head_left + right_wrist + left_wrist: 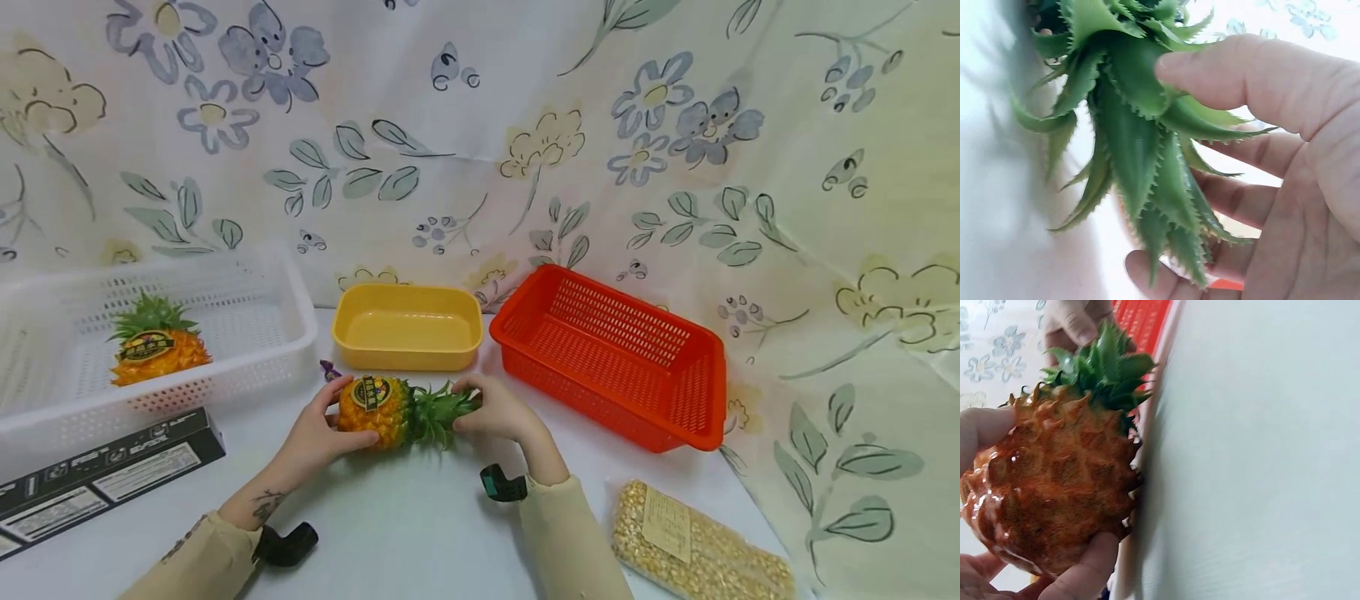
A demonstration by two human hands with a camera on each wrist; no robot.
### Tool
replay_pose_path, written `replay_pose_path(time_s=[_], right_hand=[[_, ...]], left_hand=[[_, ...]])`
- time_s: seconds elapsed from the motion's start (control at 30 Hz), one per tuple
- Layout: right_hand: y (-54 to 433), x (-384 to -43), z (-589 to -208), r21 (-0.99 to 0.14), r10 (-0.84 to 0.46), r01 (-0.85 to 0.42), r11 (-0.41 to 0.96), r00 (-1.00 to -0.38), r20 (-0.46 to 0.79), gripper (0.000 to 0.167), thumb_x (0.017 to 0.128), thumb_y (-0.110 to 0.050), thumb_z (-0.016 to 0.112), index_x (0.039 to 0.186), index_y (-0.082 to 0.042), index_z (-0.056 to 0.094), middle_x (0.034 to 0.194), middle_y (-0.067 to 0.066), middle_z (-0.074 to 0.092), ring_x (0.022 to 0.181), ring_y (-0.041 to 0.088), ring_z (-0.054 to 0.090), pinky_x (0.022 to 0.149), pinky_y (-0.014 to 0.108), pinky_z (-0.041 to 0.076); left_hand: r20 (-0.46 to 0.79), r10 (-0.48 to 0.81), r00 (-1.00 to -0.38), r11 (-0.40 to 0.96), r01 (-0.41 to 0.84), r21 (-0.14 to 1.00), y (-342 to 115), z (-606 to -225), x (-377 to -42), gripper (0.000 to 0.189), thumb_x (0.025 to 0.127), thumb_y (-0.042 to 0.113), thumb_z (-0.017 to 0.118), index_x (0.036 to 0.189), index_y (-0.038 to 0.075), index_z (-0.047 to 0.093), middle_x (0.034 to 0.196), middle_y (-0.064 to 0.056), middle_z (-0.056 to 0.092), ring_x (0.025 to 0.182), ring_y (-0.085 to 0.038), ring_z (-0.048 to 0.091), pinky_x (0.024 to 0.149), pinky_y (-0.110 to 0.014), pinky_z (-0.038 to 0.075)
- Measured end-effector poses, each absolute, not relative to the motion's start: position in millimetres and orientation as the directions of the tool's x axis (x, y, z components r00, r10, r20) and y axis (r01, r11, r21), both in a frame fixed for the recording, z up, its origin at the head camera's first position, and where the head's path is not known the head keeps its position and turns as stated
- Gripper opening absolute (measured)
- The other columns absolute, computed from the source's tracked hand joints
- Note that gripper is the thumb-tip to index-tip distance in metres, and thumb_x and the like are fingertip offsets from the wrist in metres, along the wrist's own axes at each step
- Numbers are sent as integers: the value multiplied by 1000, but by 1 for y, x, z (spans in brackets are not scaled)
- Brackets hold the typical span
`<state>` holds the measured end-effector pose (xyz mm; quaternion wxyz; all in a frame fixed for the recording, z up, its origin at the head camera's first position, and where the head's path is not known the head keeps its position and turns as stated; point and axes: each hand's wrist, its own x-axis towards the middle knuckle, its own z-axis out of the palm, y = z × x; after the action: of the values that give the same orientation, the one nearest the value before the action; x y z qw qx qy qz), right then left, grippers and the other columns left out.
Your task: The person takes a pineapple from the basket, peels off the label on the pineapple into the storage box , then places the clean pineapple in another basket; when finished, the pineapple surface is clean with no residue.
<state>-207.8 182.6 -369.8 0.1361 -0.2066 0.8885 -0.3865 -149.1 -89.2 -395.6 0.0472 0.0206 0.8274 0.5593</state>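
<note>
A pineapple (384, 408) with a round dark label lies on its side in the head view, its green crown (438, 412) toward the right. My left hand (321, 433) grips the orange body from its base end. In the left wrist view, that hand's thumb and fingers (1085, 572) curl round the bumpy, glossy skin. At the other end, my right hand (501, 410) holds the leaves. The right wrist view shows its thumb (1204, 72) against one leaf and the other fingers behind the spiny crown (1132, 144).
A yellow tray (407, 360) stands behind the pineapple, with a purple-wrapped candy (329, 370) near it. A red basket (607, 417) is at right. The white basket (262, 354) holds another pineapple (161, 350). A black box (112, 479) and a bag of corn kernels (705, 546) lie nearer.
</note>
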Motion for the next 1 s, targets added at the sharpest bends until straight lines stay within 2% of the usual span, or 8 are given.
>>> replay_pose_path(time_s=[0.1, 0.3, 0.5, 0.73, 1.0], right_hand=[[182, -209, -371, -757, -446, -254, 602, -894, -54, 37, 73, -11, 74, 108, -16, 60, 99, 2, 59, 86, 21, 53, 69, 29, 48], [181, -210, -372, -787, -387, -218, 577, -921, -29, 35, 75, -10, 73, 108, -16, 61, 99, 2, 60, 90, 23, 52, 75, 32, 48], [179, -211, -375, -787, -353, -238, 570, -935, 26, 36, 75, -8, 72, 108, -13, 61, 105, 4, 61, 95, 22, 53, 85, 38, 48], [181, -213, -378, -782, -313, -247, 572, -947, 70, 34, 74, -8, 73, 106, -15, 61, 106, 4, 61, 97, 23, 53, 89, 42, 47], [181, -214, -378, -779, -304, -241, 579, -950, 68, 35, 74, -9, 73, 106, -14, 61, 106, 5, 61, 98, 22, 54, 89, 43, 47]], left_hand=[[-32, 91, -995, 382, 5, 924, -90, -395, -156, 92, 73, 29, 79, 145, 11, 24, 141, -20, 32, 108, -34, 52, 88, -43, 47], [-3, 68, -998, 398, 25, 917, -89, -392, -163, 89, 73, 29, 78, 143, 10, 28, 139, -20, 35, 109, -36, 51, 87, -44, 48], [4, 56, -998, 404, 26, 915, -88, -393, -171, 86, 73, 26, 79, 142, 11, 30, 140, -20, 36, 115, -35, 45, 94, -48, 41], [-4, 71, -997, 368, 23, 929, -82, -392, -180, 85, 72, 18, 78, 141, 8, 29, 141, -22, 33, 124, -37, 37, 103, -56, 31], [31, 70, -997, 351, 54, 935, -80, -391, -182, 79, 71, 14, 78, 136, 9, 33, 140, -23, 34, 118, -37, 41, 98, -53, 36]])
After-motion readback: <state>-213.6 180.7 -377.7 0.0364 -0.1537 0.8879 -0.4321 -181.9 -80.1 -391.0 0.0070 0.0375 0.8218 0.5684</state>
